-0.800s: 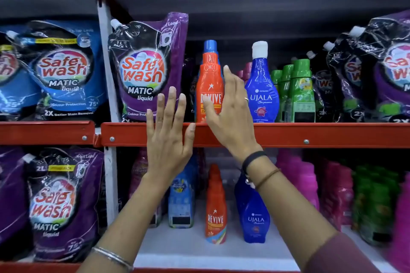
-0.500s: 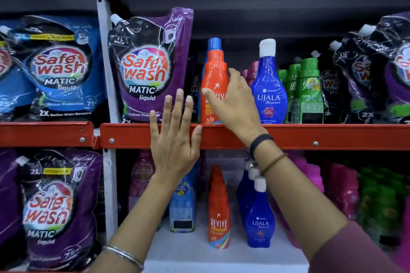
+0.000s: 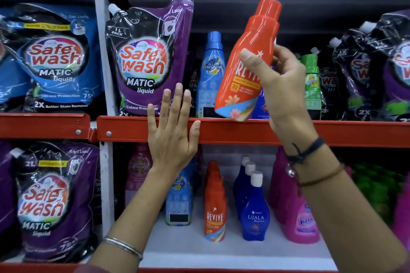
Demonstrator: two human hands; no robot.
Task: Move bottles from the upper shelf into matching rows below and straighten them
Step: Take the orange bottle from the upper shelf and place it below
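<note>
My right hand (image 3: 281, 86) grips an orange Revive bottle (image 3: 246, 60), lifted off the upper shelf and tilted to the right in front of it. My left hand (image 3: 172, 133) lies flat and open against the red upper shelf rail (image 3: 233, 132). On the upper shelf a light blue bottle (image 3: 210, 75) stands behind, and a green bottle (image 3: 311, 82) shows right of my hand. A dark blue Ujala bottle is mostly hidden behind my right hand. On the lower shelf stands a row of orange Revive bottles (image 3: 215, 204), next to a row of blue Ujala bottles (image 3: 254, 208).
Purple Safewash pouch (image 3: 147, 57) and blue pouch (image 3: 53, 57) fill the upper left; dark pouches (image 3: 372, 68) crowd the upper right. Below are a light blue bottle (image 3: 179, 199), pink bottles (image 3: 299, 213), green bottles (image 3: 377, 190) and a purple pouch (image 3: 48, 199). The white lower shelf floor (image 3: 221, 252) shows in front.
My right hand closed on the orange Revive bottle and lifted it up off the upper shelf, tilting it. The left hand stayed on the rail.
</note>
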